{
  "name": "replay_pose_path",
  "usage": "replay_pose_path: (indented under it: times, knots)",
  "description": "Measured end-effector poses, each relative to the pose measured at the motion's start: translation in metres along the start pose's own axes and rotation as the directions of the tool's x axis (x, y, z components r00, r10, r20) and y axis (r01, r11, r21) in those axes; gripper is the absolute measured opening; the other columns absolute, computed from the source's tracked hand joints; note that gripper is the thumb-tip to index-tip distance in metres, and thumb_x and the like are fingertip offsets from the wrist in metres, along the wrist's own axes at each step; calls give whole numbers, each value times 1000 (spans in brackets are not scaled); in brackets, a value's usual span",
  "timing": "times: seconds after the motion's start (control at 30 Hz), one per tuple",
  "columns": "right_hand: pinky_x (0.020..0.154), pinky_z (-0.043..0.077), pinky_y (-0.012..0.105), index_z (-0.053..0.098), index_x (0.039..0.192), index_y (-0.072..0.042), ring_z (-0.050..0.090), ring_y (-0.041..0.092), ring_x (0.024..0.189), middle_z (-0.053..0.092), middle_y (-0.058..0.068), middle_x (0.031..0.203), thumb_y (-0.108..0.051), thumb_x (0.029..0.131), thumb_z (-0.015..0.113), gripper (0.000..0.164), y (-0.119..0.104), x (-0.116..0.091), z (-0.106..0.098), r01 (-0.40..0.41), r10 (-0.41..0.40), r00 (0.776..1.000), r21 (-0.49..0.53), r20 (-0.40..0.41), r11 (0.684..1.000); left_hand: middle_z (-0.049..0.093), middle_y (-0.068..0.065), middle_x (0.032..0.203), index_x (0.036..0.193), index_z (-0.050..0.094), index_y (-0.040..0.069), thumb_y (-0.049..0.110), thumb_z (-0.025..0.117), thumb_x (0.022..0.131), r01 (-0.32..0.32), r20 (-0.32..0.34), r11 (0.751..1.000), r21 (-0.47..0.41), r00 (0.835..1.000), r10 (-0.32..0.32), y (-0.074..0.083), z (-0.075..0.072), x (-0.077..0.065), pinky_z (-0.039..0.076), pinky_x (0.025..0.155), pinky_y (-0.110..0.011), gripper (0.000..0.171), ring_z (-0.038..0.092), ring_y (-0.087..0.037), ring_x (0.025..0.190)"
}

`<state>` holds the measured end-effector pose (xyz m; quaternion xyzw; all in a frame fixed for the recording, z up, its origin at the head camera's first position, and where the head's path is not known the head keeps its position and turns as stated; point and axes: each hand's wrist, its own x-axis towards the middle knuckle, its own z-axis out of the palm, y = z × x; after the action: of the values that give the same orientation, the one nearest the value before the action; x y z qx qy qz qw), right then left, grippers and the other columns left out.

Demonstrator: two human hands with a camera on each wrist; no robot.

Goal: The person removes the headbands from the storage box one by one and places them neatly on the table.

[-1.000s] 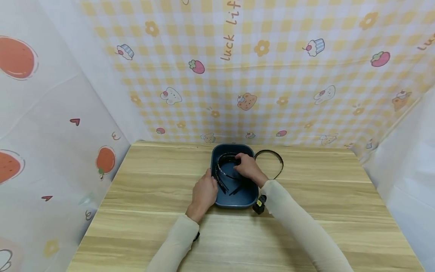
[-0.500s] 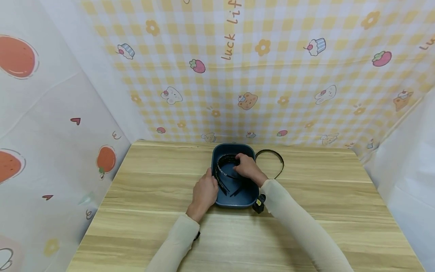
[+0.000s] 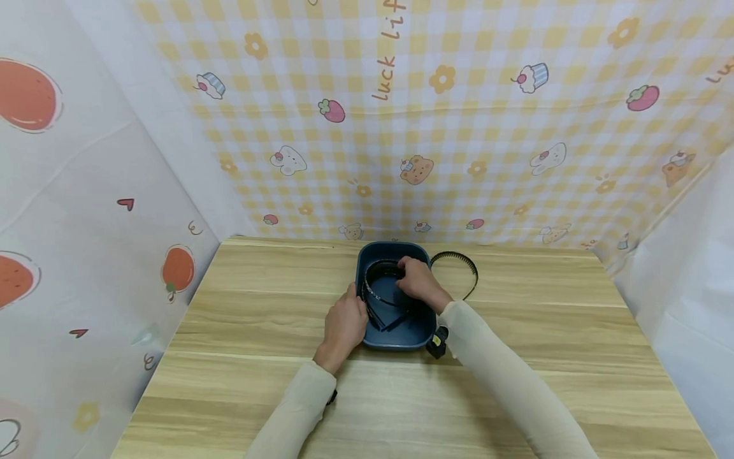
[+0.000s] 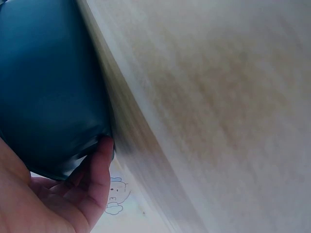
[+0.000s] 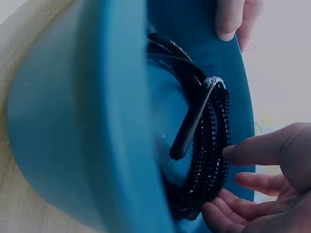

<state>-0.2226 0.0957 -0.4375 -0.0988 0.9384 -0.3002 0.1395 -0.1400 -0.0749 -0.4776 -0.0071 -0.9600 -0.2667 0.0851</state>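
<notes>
A dark blue plastic box (image 3: 399, 345) stands on the table, tilted or upright I cannot tell from the wrist views. My left hand (image 3: 346, 319) grips its left wall, thumb inside in the right wrist view and fingers outside (image 4: 99, 165) in the left wrist view. Inside lie several black toothed headbands (image 5: 221, 114), some with glittery bands, bunched in a curve. My right hand (image 3: 420, 282) reaches into the box and holds the bunch, its thumb (image 5: 243, 151) against the teeth and other fingers at the lower end. That hand covers part of the headbands in the head view.
Another black toothed headband (image 3: 475, 273) lies on the wooden table (image 3: 545, 299), just right of the box, partly behind my right forearm. A yellow checked cloth (image 3: 367, 146) hangs behind the table. A small black device (image 3: 437, 344) sits at my right wrist.
Inside the box, the headbands have shifted slightly left and their lower ends have moved. Both hands keep nearly the same places, and the box stays put.
</notes>
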Motion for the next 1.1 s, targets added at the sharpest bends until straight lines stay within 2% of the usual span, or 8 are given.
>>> replay_pose_path:
  times: [0.13, 0.33, 0.5, 0.77, 0.97, 1.1]
  knots:
    - [79, 46, 38, 56, 117, -4, 58, 23, 92, 61, 10, 105, -11, 83, 61, 35, 2, 1, -4, 4, -3, 999, 5, -32, 1000, 62, -13, 93, 128, 45, 0, 17, 41, 93, 3, 2, 1000, 3, 1000, -3, 0, -1, 0, 45, 48, -35, 39, 60, -25, 62]
    - [73, 47, 32, 65, 104, -5, 57, 16, 78, 63, 4, 88, -11, 81, 65, 24, -1, 1, -11, -11, 15, 999, 87, -44, 996, 61, -12, 86, 127, 45, 0, 16, 42, 93, -10, -4, 1000, 2, 1000, 10, 0, -2, 0, 40, 43, -32, 38, 56, -22, 56]
    - [71, 47, 31, 66, 99, -4, 57, 17, 78, 63, 5, 88, -11, 81, 65, 20, -2, -1, -15, -14, 18, 1000, 133, -23, 991, 61, -12, 84, 126, 46, 0, 16, 42, 92, -15, -9, 1000, -5, 1000, 15, 0, -1, 0, 39, 42, -31, 37, 55, -21, 54]
    - [69, 47, 31, 69, 95, -6, 58, 17, 79, 65, 6, 91, -17, 80, 67, 19, -1, -5, -19, -11, 12, 1000, 103, -4, 995, 62, -12, 89, 125, 46, 1, 16, 41, 93, -6, -11, 1000, 2, 1000, 6, 0, -1, 0, 42, 44, -34, 36, 59, -26, 60]
    - [68, 47, 30, 70, 91, -7, 57, 16, 77, 66, 6, 93, -17, 79, 68, 16, -3, -8, -22, -28, 25, 999, 84, 30, 996, 59, -10, 81, 122, 47, 1, 17, 41, 93, -3, -3, 1000, -2, 1000, 3, 0, -2, 0, 39, 42, -32, 34, 56, -22, 55]
    - [60, 48, 28, 70, 94, -7, 58, 16, 70, 65, 6, 90, -17, 80, 67, 18, -3, -10, -24, -32, 26, 998, 91, 60, 995, 58, -8, 78, 120, 48, 2, 17, 41, 92, -3, -6, 1000, -2, 1000, 3, 0, -1, 0, 37, 41, -31, 32, 55, -21, 54]
